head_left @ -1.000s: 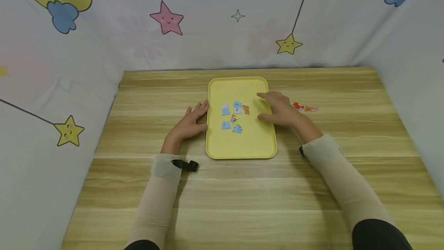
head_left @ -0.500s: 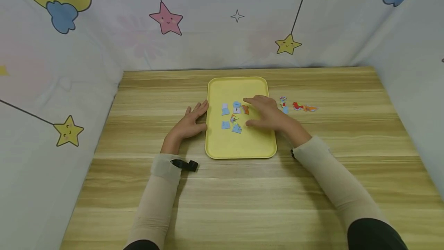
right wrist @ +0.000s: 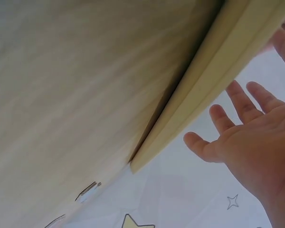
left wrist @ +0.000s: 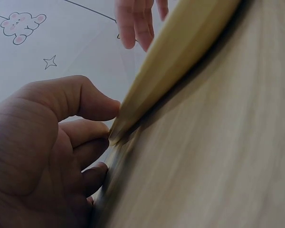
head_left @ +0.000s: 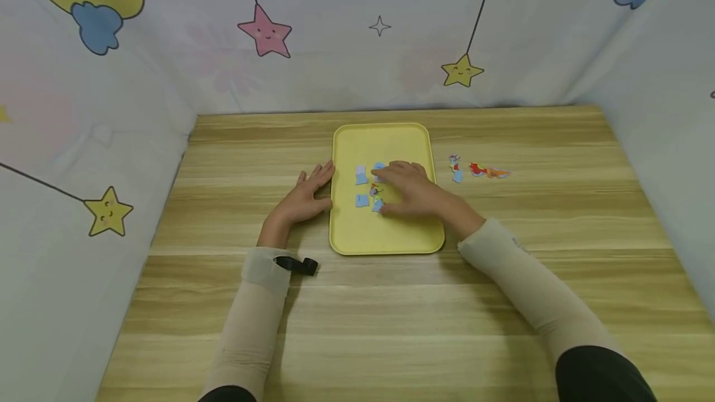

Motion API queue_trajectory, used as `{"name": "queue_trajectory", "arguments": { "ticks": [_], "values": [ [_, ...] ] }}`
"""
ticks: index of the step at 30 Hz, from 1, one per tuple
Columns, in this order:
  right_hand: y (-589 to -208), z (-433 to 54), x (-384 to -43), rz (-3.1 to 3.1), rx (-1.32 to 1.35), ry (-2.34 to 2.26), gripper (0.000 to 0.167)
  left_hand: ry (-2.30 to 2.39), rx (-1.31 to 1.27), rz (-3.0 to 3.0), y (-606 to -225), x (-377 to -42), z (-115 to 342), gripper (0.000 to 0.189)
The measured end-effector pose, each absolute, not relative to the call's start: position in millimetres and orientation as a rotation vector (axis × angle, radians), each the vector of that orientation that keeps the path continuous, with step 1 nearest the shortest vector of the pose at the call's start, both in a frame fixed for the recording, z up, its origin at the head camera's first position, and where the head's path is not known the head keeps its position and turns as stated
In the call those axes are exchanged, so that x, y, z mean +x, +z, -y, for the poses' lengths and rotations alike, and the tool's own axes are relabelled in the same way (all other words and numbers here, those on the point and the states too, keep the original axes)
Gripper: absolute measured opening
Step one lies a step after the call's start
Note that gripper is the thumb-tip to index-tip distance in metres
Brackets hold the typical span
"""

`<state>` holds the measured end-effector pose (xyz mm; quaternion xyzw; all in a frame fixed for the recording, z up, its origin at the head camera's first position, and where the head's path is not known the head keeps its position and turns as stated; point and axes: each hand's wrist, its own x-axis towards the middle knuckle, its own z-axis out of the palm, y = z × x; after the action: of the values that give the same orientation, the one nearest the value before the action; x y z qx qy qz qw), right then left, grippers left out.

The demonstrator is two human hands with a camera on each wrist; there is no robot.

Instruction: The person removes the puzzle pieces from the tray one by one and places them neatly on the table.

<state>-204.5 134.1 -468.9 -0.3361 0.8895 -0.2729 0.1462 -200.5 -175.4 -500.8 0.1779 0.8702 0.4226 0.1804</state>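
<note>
A yellow rectangular tray (head_left: 360, 234) lies on the table with several small flat pieces on it. Among them are a blue piece (head_left: 362, 201) and a blue-and-white pair (head_left: 361, 174); they look like puzzle pieces. My left hand (head_left: 300, 203) rests at the tray's left edge with fingers extended; in the left wrist view its thumb and fingertips touch the tray's side wall (left wrist: 180, 52). Over the tray's right half reaches my right hand (head_left: 413, 191), fingers spread and thumb apart, covering some pieces. In the right wrist view that hand (right wrist: 263, 137) holds nothing visible.
Right of the tray on the wooden table (head_left: 380, 327) lie a tall blue-and-red piece pair (head_left: 455, 168) and a joined red-and-orange figure (head_left: 490, 171). A white cloth printed with stars (head_left: 462, 71) hangs around the table's back and sides.
My right hand has moved left across the tray to above the pieces, uncovering the blue-and-red pair on the table. The left hand stays at the tray's edge.
</note>
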Motion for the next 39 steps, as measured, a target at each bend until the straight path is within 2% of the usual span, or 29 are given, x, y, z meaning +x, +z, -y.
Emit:
{"name": "queue_trajectory", "arguments": {
  "ticks": [17, 39],
  "values": [
    [-472, -124, -202, -2.560, -0.974, -0.651, 0.083, 1.200, 0.504, -2.455, -501, -200, 175, 0.088],
    [-475, -121, -201, -2.557, -0.991, -0.665, 0.073, 1.205, 0.507, -2.452, -500, -200, 175, 0.087]
  ]
}}
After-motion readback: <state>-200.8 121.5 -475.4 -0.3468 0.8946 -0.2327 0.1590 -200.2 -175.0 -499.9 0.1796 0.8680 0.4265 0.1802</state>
